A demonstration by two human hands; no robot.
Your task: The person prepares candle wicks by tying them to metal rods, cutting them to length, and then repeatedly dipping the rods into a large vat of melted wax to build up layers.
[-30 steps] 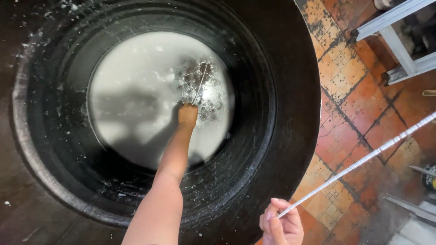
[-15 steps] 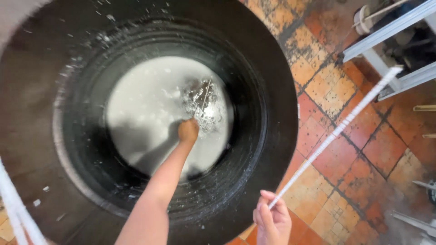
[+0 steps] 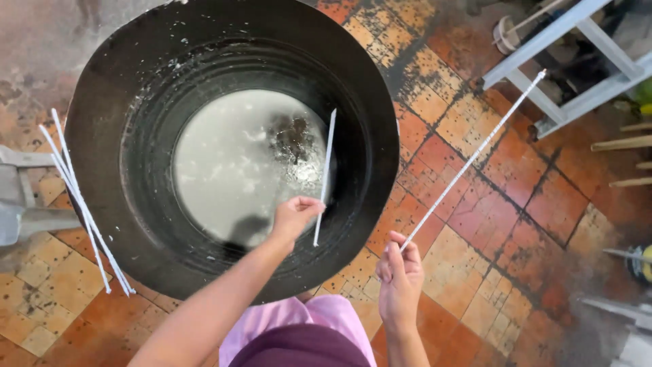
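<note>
A worn tiled floor (image 3: 502,170) of orange and red squares, stained dark along the joints, lies under everything; a pale blue-grey metal frame (image 3: 564,61) stands at the upper right. On the floor sits a big black drum (image 3: 231,41), round, with ribbed inner walls flecked with white spatter. At its bottom lies a pool of milky white liquid (image 3: 224,170), smooth on the left and broken by a dark, bubbly patch nearer the right.

The left hand (image 3: 296,216) hovers over the drum's inside, its grip pinched on the lower part of a thin white-coated stick (image 3: 324,175) that rises straight and wet-looking above the liquid. The right hand (image 3: 399,278) is outside the drum, over the floor near its rim, its grip closed around the lower end of a second long stick (image 3: 475,153), white with a faint speckled texture, slanting up and to the right toward the frame. A bundle of similar white sticks (image 3: 81,204) leans across the drum's left edge.

Half a second ago the left hand was reaching deep down in the drum at the liquid's surface; now it has come up to near rim height with the stick clear of the pool. The view has also pulled back, so the whole drum shows.
</note>
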